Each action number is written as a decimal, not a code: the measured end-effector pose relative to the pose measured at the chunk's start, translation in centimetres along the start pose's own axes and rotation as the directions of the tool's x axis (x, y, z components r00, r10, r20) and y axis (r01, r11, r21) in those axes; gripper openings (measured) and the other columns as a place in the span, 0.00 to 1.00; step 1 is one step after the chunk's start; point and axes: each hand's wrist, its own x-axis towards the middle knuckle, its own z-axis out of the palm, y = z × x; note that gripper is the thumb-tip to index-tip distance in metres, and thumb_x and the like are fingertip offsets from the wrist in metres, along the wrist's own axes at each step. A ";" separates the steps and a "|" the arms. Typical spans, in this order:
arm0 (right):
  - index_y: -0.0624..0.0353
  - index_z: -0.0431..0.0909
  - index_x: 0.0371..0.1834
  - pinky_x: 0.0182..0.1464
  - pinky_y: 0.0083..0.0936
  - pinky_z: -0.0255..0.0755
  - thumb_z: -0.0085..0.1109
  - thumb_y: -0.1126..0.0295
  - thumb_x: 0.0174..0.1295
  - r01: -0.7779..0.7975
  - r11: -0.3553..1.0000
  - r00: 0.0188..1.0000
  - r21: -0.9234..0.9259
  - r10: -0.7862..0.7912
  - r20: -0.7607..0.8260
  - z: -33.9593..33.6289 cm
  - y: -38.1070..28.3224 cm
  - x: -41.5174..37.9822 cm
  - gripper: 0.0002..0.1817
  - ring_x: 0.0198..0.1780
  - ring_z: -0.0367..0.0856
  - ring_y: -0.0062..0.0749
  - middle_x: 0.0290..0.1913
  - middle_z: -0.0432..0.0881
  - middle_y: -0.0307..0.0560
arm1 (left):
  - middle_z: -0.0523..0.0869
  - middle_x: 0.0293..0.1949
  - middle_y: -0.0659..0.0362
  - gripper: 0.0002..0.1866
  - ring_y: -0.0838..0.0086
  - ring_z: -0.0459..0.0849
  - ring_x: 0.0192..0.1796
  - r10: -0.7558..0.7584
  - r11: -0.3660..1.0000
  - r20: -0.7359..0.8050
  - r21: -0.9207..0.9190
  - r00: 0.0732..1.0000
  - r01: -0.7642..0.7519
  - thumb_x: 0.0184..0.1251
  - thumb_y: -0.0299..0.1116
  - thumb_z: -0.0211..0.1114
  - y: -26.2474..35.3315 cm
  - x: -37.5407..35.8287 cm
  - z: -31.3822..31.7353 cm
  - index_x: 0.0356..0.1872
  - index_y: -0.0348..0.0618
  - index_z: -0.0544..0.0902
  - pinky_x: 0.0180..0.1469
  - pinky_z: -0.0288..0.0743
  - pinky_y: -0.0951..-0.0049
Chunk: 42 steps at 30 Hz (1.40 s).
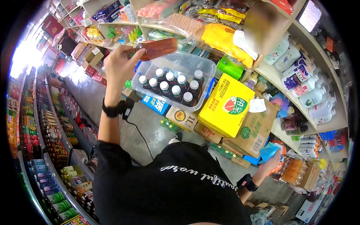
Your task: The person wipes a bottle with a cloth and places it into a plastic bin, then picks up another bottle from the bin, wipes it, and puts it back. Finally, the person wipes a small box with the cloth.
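Note:
My left hand (120, 62) grips a bottle of reddish-brown liquid (160, 48) by its neck end and holds it tilted almost level, above the far left side of a clear plastic bin (202, 62). Inside that bin stand several dark bottles (176, 90) with white caps, upright and close together. Low on the right, my right hand (275, 161) is closed around a bunched blue cloth (268, 152). Orange-and-white packaging (280, 150) lies right beside those fingers.
A yellow carton (221, 108) and a brown cardboard box (253, 131) are stacked right of the bin. White pump bottles (300, 71) line the right shelf. A black cable (140, 135) hangs from my left wristband. Drink shelves (56, 150) run along the left.

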 end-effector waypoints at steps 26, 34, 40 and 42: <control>0.68 0.80 0.58 0.50 0.28 0.78 0.52 0.59 0.83 0.022 0.986 0.999 -0.164 -0.028 -0.037 1.9 -0.4 -4.3 0.20 0.48 0.82 0.28 0.48 0.83 0.43 | 0.92 0.44 0.44 0.21 0.49 0.92 0.48 -0.327 0.892 0.651 0.452 0.685 -0.003 0.54 0.46 0.78 -17.1 -6.6 16.3 0.43 0.40 0.90 0.49 0.88 0.52; 0.69 0.78 0.67 0.61 0.29 0.76 0.58 0.56 0.79 -0.004 0.990 0.998 -0.144 0.012 0.055 0.0 1.6 -2.6 0.26 0.57 0.82 0.31 0.59 0.83 0.48 | 0.93 0.35 0.46 0.22 0.57 0.95 0.39 -0.455 0.891 0.838 0.421 0.303 0.171 0.47 0.44 0.81 -17.8 -7.2 12.9 0.39 0.38 0.92 0.46 0.89 0.55; 0.65 0.84 0.50 0.47 0.23 0.73 0.54 0.58 0.82 0.057 0.983 0.992 -0.177 -0.037 0.119 2.0 1.0 -3.4 0.19 0.42 0.79 0.22 0.43 0.84 0.39 | 0.92 0.27 0.52 0.17 0.63 0.93 0.29 -0.265 0.964 0.786 0.236 0.558 0.124 0.47 0.45 0.76 -21.7 -8.9 13.9 0.33 0.43 0.93 0.39 0.87 0.65; 0.70 0.81 0.57 0.55 0.25 0.74 0.54 0.54 0.82 0.070 0.982 0.997 -0.177 -0.063 0.042 2.2 1.1 -3.4 0.24 0.49 0.80 0.25 0.50 0.85 0.43 | 0.92 0.26 0.53 0.20 0.63 0.89 0.25 -0.283 0.934 0.778 0.356 0.561 -0.024 0.54 0.51 0.71 -20.2 -7.2 10.2 0.30 0.43 0.92 0.35 0.84 0.64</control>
